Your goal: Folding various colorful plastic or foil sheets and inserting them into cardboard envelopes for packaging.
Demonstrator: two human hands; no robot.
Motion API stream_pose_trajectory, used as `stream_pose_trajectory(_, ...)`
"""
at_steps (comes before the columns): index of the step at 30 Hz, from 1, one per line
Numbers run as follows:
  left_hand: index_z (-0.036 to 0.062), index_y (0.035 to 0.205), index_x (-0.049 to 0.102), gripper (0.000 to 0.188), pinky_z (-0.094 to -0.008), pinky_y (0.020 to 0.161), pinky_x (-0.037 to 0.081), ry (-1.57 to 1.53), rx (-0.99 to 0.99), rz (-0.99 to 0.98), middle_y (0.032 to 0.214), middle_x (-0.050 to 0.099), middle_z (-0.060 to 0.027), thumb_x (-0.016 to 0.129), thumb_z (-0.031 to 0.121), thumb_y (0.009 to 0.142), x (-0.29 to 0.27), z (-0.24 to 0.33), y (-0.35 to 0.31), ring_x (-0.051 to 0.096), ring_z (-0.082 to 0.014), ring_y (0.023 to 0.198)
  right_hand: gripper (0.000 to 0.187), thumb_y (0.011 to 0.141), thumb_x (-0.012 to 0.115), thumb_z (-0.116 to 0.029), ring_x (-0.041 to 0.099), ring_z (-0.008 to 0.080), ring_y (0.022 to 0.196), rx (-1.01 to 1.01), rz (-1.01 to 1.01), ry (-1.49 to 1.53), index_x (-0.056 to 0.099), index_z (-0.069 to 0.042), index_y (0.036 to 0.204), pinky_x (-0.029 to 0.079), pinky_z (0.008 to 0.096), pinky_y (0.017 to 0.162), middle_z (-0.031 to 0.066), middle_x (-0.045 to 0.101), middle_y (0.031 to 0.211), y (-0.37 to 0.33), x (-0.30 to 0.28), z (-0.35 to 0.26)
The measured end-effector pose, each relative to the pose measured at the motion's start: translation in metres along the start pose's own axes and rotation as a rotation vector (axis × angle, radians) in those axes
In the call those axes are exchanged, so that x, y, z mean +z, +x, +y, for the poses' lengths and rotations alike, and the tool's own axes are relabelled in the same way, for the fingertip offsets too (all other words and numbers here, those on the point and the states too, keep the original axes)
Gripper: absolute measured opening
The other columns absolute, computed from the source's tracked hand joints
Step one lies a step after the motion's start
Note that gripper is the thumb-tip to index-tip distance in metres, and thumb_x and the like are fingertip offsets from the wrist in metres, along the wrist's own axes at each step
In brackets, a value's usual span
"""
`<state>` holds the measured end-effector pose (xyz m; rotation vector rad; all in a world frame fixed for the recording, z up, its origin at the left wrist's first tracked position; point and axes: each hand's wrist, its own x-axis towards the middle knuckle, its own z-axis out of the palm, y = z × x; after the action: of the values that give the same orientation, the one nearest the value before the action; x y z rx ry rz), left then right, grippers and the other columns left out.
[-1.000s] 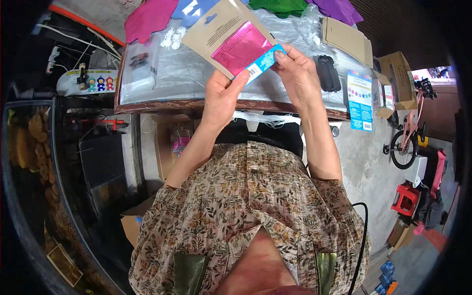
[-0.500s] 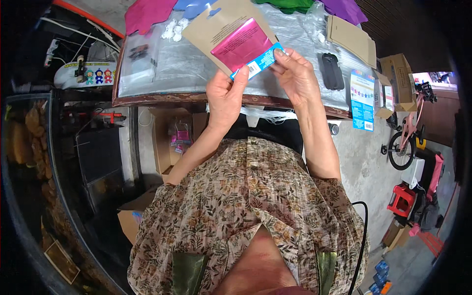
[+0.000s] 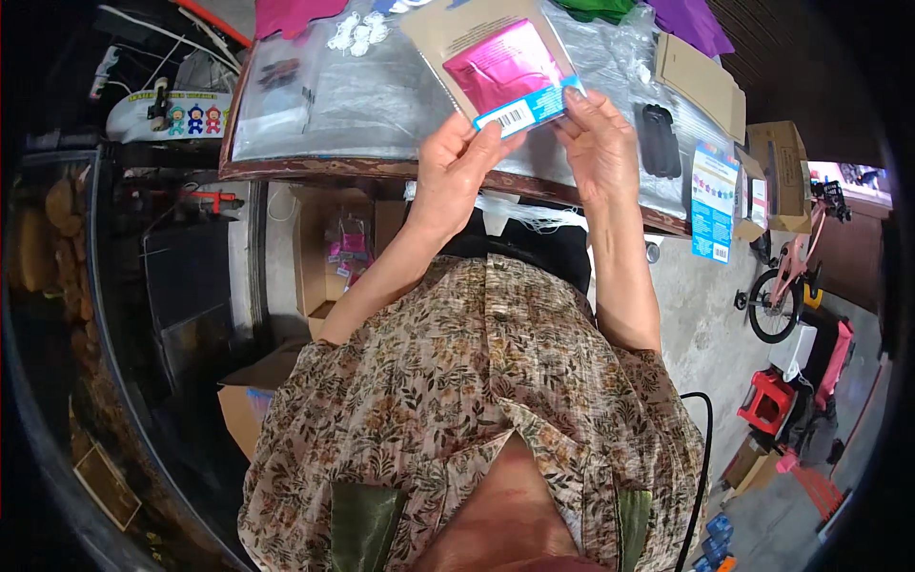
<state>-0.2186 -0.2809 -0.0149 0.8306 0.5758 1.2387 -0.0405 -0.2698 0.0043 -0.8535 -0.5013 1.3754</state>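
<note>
Over the table's front edge I hold up a brown backing card [image 3: 434,48] with a shiny pink foil packet [image 3: 505,65] on it and a blue and white label strip [image 3: 519,116] along its lower edge. My left hand [image 3: 462,167] pinches the strip's lower left corner between thumb and fingers. My right hand [image 3: 600,138] grips its right end, thumb on top and fingers behind. The card tilts, its right side higher. Both hands' fingers are partly hidden behind it.
Brown cards [image 3: 701,86], a black tray-like object [image 3: 660,141] and a blue printed card [image 3: 715,205] lie at the table's right. White bundles [image 3: 357,33] and pink fabric [image 3: 291,14] are at the far left. Below the table, a cardboard box [image 3: 315,272] holds pink packets.
Both hands and the card have shifted slightly right in view. The card is tipped so that the pink foil catches more light. The grip is the same.
</note>
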Motion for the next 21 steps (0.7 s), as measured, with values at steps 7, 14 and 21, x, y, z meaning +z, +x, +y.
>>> stream_pose_trajectory(7, -0.0032, 0.132, 0.056, 0.031, -0.0402, 0.104, 0.053, 0.003, -0.028, 0.007, 0.125, 0.066, -0.0128, 0.052, 0.015, 0.107, 0.003, 0.005, 0.002, 0.066, -0.0216, 0.114, 0.007, 0.093, 0.073, -0.009, 0.067, 0.0151, 0.089, -0.041, 0.032, -0.04, 0.067, -0.008, 0.097, 0.049, 0.0309, 0.083, 0.0045, 0.073, 0.097, 0.0, 0.007, 0.0)
stream_pose_trajectory(14, -0.0036, 0.129, 0.057, 0.031, -0.0401, 0.103, 0.054, 0.019, 0.027, 0.054, 0.123, 0.067, -0.0137, 0.05, 0.018, 0.108, 0.006, 0.008, 0.0, 0.067, -0.0232, 0.113, 0.006, 0.095, 0.07, -0.007, 0.063, 0.011, 0.088, -0.074, 0.012, -0.039, 0.069, -0.005, 0.1, 0.047, 0.0277, 0.081, 0.0024, 0.071, 0.096, 0.003, 0.017, 0.01)
stream_pose_trajectory(21, -0.0022, 0.128, 0.059, 0.03, -0.0382, 0.101, 0.055, -0.084, 0.078, 0.125, 0.118, 0.068, -0.0112, 0.05, 0.019, 0.108, 0.008, 0.002, 0.001, 0.068, -0.0208, 0.11, 0.013, 0.097, 0.067, -0.006, 0.064, 0.0136, 0.094, -0.072, -0.117, -0.183, 0.069, -0.001, 0.108, 0.049, 0.0307, 0.088, 0.0049, 0.071, 0.102, -0.015, 0.018, 0.036)
